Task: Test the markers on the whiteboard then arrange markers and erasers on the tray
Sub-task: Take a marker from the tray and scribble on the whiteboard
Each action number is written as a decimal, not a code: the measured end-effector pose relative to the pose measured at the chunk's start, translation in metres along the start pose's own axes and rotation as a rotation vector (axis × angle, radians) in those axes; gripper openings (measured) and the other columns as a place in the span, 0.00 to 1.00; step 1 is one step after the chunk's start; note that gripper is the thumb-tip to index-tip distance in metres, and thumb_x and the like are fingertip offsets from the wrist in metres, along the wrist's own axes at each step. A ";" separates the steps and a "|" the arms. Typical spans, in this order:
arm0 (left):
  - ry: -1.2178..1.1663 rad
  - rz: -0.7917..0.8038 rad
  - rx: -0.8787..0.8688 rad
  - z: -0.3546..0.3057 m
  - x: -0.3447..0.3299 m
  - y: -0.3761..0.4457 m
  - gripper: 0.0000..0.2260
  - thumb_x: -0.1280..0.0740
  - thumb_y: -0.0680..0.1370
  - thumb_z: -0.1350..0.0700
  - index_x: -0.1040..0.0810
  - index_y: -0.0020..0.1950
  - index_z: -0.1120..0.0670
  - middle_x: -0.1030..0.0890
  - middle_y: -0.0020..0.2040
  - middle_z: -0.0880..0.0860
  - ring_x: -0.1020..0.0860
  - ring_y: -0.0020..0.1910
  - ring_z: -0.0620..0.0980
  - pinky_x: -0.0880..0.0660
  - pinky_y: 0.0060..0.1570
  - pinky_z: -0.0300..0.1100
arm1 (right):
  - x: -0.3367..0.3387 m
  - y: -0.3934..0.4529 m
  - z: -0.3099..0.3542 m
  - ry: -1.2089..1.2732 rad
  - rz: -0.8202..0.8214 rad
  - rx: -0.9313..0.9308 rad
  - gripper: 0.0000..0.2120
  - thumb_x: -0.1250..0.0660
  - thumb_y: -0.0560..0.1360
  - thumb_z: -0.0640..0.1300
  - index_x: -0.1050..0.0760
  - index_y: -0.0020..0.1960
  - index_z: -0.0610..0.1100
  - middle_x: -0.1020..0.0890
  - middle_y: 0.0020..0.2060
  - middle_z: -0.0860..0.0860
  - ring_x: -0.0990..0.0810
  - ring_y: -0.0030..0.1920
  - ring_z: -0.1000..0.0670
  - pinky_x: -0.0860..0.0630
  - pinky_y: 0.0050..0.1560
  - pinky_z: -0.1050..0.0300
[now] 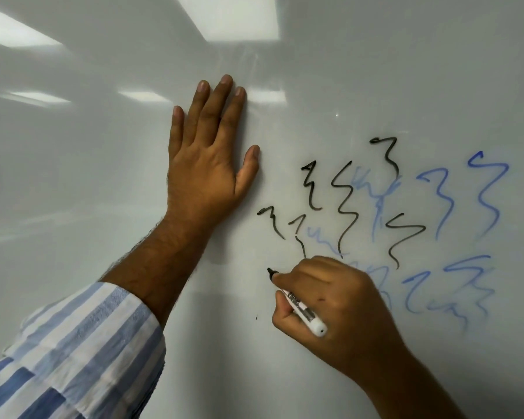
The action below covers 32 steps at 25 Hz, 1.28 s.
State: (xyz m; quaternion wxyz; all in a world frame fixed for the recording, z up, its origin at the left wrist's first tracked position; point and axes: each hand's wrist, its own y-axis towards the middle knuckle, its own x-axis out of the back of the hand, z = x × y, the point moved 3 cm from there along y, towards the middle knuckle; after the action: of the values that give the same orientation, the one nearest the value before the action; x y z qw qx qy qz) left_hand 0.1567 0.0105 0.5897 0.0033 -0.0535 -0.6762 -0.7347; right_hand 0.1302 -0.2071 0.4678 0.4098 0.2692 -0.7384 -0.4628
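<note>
The whiteboard (88,164) fills the whole view. My right hand (333,297) grips a white-barrelled black marker (306,313), uncapped, with its black tip against the board at the lower middle. My left hand (206,158) lies flat on the board, fingers spread and pointing up, holding nothing. Several black squiggles (345,207) run down the board between my two hands. Several blue squiggles (484,201), partly smeared, lie to their right. The tray and the erasers are out of view.
A blue-and-white striped sleeve (82,352) covers my left forearm at the lower left. Ceiling lights reflect as bright patches (239,19) on the upper part of the board. A small black dot (256,317) sits just left of my right hand.
</note>
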 end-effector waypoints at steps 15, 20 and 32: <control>-0.025 0.020 0.026 0.000 0.001 -0.014 0.30 0.43 0.86 0.44 0.44 0.86 0.53 0.44 0.87 0.54 0.49 0.86 0.55 0.52 0.84 0.60 | 0.005 -0.064 -0.005 -0.242 -0.169 -0.183 0.10 0.26 0.80 0.43 0.12 0.51 0.36 0.12 0.42 0.47 0.16 0.40 0.50 0.25 0.51 0.67; -0.040 0.027 0.034 -0.001 0.002 -0.022 0.29 0.44 0.87 0.46 0.44 0.86 0.54 0.44 0.87 0.55 0.49 0.86 0.56 0.52 0.84 0.60 | 0.005 -0.068 0.000 -0.247 -0.175 -0.244 0.09 0.28 0.80 0.42 0.13 0.52 0.36 0.13 0.41 0.47 0.17 0.39 0.49 0.21 0.44 0.61; -0.355 -0.105 0.093 0.000 0.005 -0.044 0.27 0.43 0.80 0.73 0.29 0.79 0.59 0.31 0.81 0.57 0.37 0.83 0.55 0.43 0.84 0.55 | 0.024 -0.059 0.010 0.280 -0.267 -0.552 0.07 0.27 0.75 0.43 0.14 0.52 0.43 0.13 0.45 0.58 0.14 0.45 0.57 0.19 0.45 0.67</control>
State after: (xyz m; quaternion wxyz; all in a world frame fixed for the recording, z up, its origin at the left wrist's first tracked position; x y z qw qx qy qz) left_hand 0.1483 0.0144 0.5466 -0.1521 -0.1466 -0.7013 -0.6809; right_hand 0.1110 -0.2462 0.4203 0.5004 0.3032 -0.4800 -0.6536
